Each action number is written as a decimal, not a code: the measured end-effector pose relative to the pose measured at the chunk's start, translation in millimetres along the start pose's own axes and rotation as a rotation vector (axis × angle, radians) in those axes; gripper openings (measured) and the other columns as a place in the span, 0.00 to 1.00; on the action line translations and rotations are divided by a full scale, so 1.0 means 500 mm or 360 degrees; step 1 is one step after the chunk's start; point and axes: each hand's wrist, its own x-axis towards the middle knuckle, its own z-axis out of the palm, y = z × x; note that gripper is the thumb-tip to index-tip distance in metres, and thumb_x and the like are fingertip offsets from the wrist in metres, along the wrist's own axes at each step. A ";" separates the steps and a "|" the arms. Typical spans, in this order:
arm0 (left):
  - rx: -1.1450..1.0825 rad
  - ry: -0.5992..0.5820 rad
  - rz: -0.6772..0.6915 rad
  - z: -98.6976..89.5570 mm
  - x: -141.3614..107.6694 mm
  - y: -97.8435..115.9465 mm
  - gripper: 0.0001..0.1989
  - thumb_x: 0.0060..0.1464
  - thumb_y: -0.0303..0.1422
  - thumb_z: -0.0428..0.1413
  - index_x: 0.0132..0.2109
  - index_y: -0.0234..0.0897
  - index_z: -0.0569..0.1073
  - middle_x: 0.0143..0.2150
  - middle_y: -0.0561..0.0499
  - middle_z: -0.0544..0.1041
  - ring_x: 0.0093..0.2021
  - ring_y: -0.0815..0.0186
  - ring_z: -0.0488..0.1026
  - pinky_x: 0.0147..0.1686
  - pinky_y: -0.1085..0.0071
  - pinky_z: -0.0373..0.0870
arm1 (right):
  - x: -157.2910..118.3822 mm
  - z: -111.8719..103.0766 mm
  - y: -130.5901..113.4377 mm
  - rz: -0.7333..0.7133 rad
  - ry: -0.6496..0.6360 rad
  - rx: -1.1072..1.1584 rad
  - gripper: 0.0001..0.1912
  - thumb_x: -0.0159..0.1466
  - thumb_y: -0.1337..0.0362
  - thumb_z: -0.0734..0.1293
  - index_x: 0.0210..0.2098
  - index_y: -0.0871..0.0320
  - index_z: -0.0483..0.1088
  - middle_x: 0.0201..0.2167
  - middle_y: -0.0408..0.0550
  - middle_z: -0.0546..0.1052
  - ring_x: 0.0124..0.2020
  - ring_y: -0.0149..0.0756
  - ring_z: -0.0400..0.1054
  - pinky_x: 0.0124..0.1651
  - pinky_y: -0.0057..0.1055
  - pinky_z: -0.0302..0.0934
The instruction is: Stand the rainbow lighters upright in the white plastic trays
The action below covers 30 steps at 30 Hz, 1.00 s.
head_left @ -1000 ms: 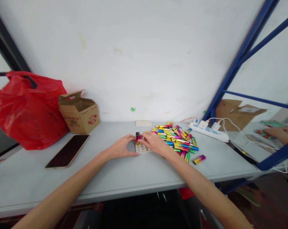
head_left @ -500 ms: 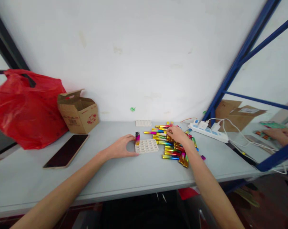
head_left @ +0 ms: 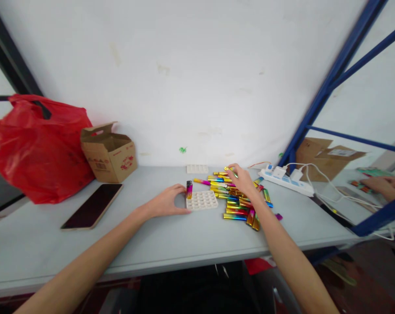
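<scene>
A white tray (head_left: 204, 200) with rows of round holes lies on the table. One purple and gold lighter (head_left: 189, 190) stands upright at its back left corner. My left hand (head_left: 168, 201) rests at the tray's left side, thumb and fingers apart around that edge. Over the back of a pile of shiny multicoloured lighters (head_left: 235, 205), my right hand (head_left: 241, 178) pinches a gold lighter (head_left: 230, 172) between thumb and fingers. Behind the first tray, a second white tray (head_left: 197, 168) lies near the wall.
A phone (head_left: 93, 206), an open cardboard box (head_left: 109, 155) and a red plastic bag (head_left: 40, 148) are at the left. On the right are a power strip (head_left: 287, 181) with cables, a blue frame (head_left: 318, 96) and another person's hands (head_left: 380, 185).
My right hand has lifted slightly from the pile, and a gold lighter now shows in its fingers. A purple-ended lighter at the pile's left has shifted a little left.
</scene>
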 end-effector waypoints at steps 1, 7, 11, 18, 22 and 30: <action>-0.0004 0.0006 0.0002 0.000 0.000 0.000 0.34 0.49 0.58 0.66 0.55 0.40 0.76 0.57 0.44 0.77 0.58 0.49 0.75 0.63 0.57 0.69 | 0.001 0.003 -0.009 -0.0015 0.0050 0.0128 0.15 0.73 0.53 0.63 0.51 0.54 0.74 0.41 0.50 0.82 0.44 0.44 0.75 0.52 0.39 0.64; 0.0018 -0.0022 -0.0013 -0.003 0.001 0.002 0.34 0.49 0.58 0.66 0.55 0.41 0.75 0.58 0.43 0.77 0.59 0.49 0.75 0.63 0.56 0.69 | -0.001 0.042 -0.050 0.0208 0.0086 0.0814 0.22 0.58 0.44 0.75 0.38 0.55 0.75 0.25 0.40 0.73 0.25 0.34 0.64 0.30 0.29 0.59; 0.0023 -0.0030 -0.0020 -0.002 0.001 0.001 0.34 0.49 0.58 0.66 0.55 0.40 0.75 0.58 0.42 0.77 0.59 0.49 0.75 0.63 0.56 0.69 | -0.006 0.061 -0.072 0.0358 -0.0089 0.1173 0.26 0.56 0.40 0.75 0.30 0.57 0.71 0.21 0.37 0.66 0.23 0.30 0.58 0.25 0.27 0.54; 0.0000 -0.0007 -0.0004 0.000 0.000 0.000 0.34 0.49 0.58 0.66 0.55 0.40 0.76 0.58 0.43 0.77 0.59 0.49 0.75 0.63 0.56 0.69 | -0.039 0.046 -0.141 0.0324 -0.0612 0.1820 0.26 0.62 0.38 0.72 0.35 0.56 0.69 0.31 0.44 0.77 0.33 0.35 0.72 0.37 0.33 0.70; 0.0015 -0.0016 -0.0028 0.000 0.000 0.000 0.35 0.48 0.58 0.66 0.55 0.40 0.76 0.60 0.42 0.77 0.60 0.48 0.75 0.64 0.56 0.68 | -0.050 0.053 -0.162 0.0245 -0.0710 0.1739 0.26 0.61 0.39 0.73 0.31 0.55 0.65 0.23 0.37 0.70 0.24 0.30 0.66 0.32 0.30 0.66; 0.0021 -0.0060 -0.0059 0.000 0.002 0.000 0.36 0.49 0.58 0.67 0.57 0.38 0.75 0.61 0.40 0.75 0.61 0.48 0.73 0.65 0.55 0.67 | -0.051 0.085 -0.171 0.0306 -0.0611 0.1534 0.29 0.61 0.34 0.69 0.32 0.52 0.60 0.22 0.33 0.57 0.18 0.25 0.47 0.21 0.25 0.41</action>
